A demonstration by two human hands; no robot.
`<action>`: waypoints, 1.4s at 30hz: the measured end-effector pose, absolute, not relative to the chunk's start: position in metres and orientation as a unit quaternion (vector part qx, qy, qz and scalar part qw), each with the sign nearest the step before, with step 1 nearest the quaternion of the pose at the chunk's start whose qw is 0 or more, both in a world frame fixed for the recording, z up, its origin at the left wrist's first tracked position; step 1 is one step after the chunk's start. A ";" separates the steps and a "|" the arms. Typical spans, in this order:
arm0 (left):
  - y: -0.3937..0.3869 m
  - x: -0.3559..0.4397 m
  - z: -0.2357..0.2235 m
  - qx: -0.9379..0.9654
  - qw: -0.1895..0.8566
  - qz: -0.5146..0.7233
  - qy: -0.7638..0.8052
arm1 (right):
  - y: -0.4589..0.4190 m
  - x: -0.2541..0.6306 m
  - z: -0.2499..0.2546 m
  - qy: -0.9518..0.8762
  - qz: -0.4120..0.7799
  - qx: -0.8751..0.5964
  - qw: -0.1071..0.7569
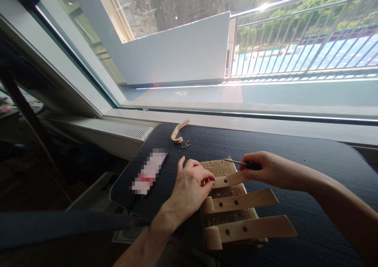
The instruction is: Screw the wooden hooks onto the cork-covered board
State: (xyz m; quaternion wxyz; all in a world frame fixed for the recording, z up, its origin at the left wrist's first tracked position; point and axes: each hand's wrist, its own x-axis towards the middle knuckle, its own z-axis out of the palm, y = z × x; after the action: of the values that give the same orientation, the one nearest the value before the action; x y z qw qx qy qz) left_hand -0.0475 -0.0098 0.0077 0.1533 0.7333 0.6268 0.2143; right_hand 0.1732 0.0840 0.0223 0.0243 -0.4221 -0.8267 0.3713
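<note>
My right hand (268, 168) is closed around the black handle of a screwdriver (252, 165), whose thin metal shaft points left over a rough wooden board (217, 166). Under those fingers lies the far end of a pale wooden hook (233, 179) set across the board. My left hand (195, 180) pinches thumb and fingertips together at the near part of this hook, beside a screw hole; what they hold is too small to make out. Two more wooden hooks, a middle one (251, 202) and a front one (261, 228), sit on the board with dark screw holes showing.
A loose wooden hook (175, 135) and several screws (186, 145) lie at the back of the black table (310, 156). A phone (150, 172), its screen blurred, lies left of my left hand. Behind the table runs a window sill (265, 129); a vent (118, 127) is at left.
</note>
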 end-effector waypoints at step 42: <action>-0.003 -0.051 0.017 0.792 0.127 0.123 0.584 | 0.073 0.185 0.047 -0.834 0.223 -0.502 0.053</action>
State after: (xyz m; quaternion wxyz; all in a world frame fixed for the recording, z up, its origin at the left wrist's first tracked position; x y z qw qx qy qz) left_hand -0.0513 -0.0031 0.0167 0.1269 0.7924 0.5838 0.1231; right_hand 0.1848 0.0733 0.0468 0.0534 -0.5019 -0.8340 0.2230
